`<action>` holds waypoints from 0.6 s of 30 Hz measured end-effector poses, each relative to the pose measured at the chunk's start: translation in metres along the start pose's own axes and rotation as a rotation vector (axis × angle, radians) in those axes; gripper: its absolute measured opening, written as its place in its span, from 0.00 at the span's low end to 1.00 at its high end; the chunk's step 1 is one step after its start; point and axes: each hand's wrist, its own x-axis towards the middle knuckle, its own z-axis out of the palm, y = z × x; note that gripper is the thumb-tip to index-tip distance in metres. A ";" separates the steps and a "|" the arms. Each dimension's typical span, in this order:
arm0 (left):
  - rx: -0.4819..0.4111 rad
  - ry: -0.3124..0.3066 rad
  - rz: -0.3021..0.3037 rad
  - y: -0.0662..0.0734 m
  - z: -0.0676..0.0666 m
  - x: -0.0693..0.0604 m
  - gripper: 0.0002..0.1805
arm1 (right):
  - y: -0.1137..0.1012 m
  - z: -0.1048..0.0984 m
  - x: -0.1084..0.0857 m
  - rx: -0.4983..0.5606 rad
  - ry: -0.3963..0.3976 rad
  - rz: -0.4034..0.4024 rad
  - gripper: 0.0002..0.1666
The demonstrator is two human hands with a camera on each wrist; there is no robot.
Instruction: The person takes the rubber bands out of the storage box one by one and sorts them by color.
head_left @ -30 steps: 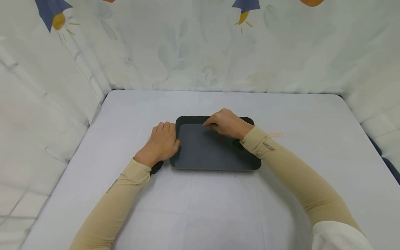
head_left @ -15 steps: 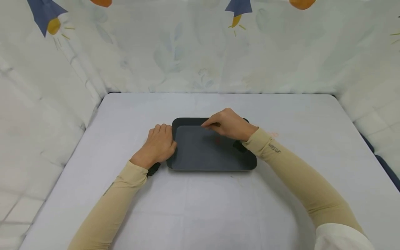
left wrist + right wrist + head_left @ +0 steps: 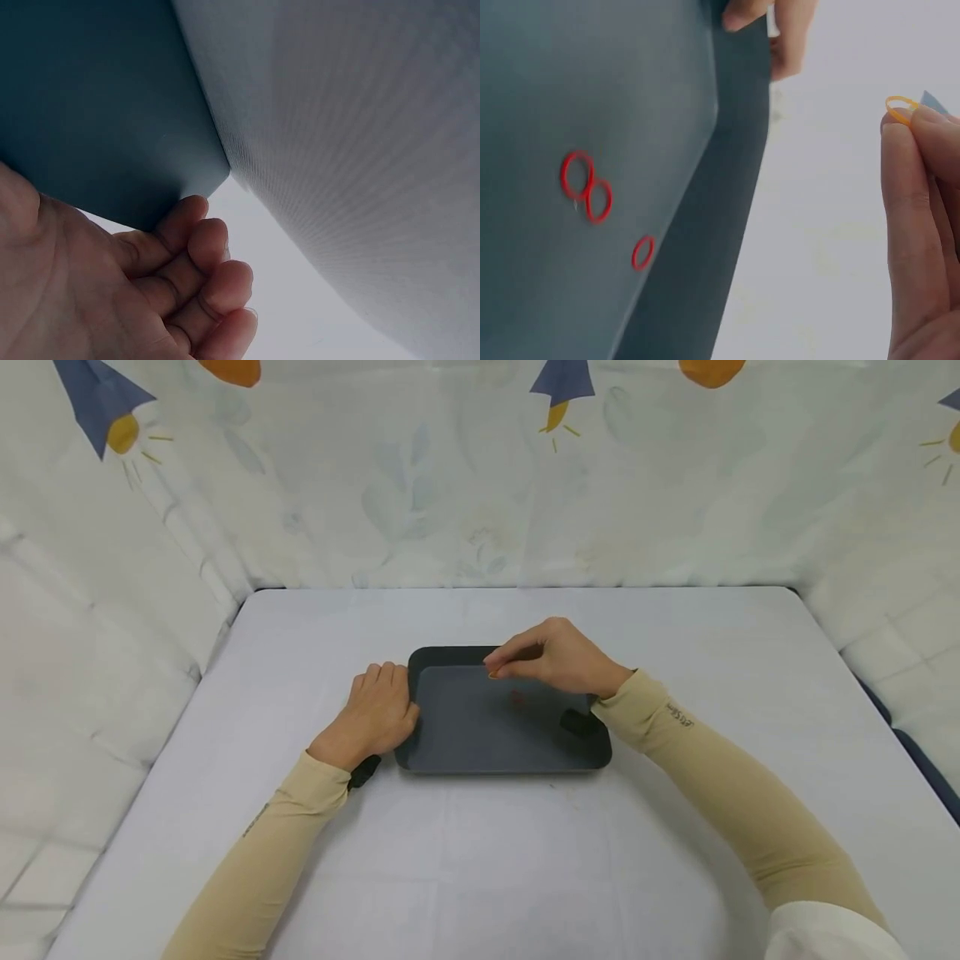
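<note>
A dark grey rectangular tray (image 3: 487, 735) lies on the white table. My left hand (image 3: 377, 714) grips its left rim, thumb inside; in the left wrist view the curled fingers (image 3: 214, 247) lie along the outer wall. Above the back part of the tray, my right hand (image 3: 558, 656) pinches a small yellow-orange ring (image 3: 900, 109) between thumb and index finger. Several red rings lie in the tray in the right wrist view, two touching (image 3: 576, 174) and one apart (image 3: 643, 252). They are a faint red spot (image 3: 517, 697) in the head view.
The white tabletop (image 3: 487, 860) extends around the tray. A patterned white curtain (image 3: 450, 485) hangs behind it and at both sides. Dark wrist devices (image 3: 577, 722) show below the right wrist and beside the left one. A small blue piece (image 3: 932, 103) shows behind the right fingertips.
The head view has shifted slightly. The right wrist has moved a little right, and the yellow-orange ring now shows at its fingertips. Pinkish-orange rings seen right of the tray earlier are now hidden. The left hand keeps its grip.
</note>
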 end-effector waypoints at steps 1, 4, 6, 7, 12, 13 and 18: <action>-0.002 0.001 0.000 0.000 0.000 0.000 0.14 | 0.000 -0.001 -0.001 0.032 0.001 0.010 0.14; -0.005 0.003 0.001 0.000 0.000 0.000 0.14 | -0.001 -0.002 -0.004 0.146 0.011 0.055 0.15; -0.007 0.002 0.000 0.000 0.000 0.000 0.14 | -0.001 -0.003 -0.007 0.208 0.024 0.084 0.15; -0.008 0.001 0.000 0.000 0.000 0.000 0.14 | -0.001 -0.003 -0.008 0.229 0.032 0.100 0.16; -0.010 -0.005 0.003 0.000 0.000 0.000 0.15 | 0.000 -0.005 -0.015 0.314 0.075 0.148 0.19; -0.010 -0.006 0.004 0.000 0.000 0.000 0.15 | 0.000 -0.006 -0.017 0.324 0.083 0.155 0.19; -0.012 -0.009 0.007 -0.001 0.000 0.000 0.14 | 0.004 -0.008 -0.026 0.363 0.129 0.187 0.20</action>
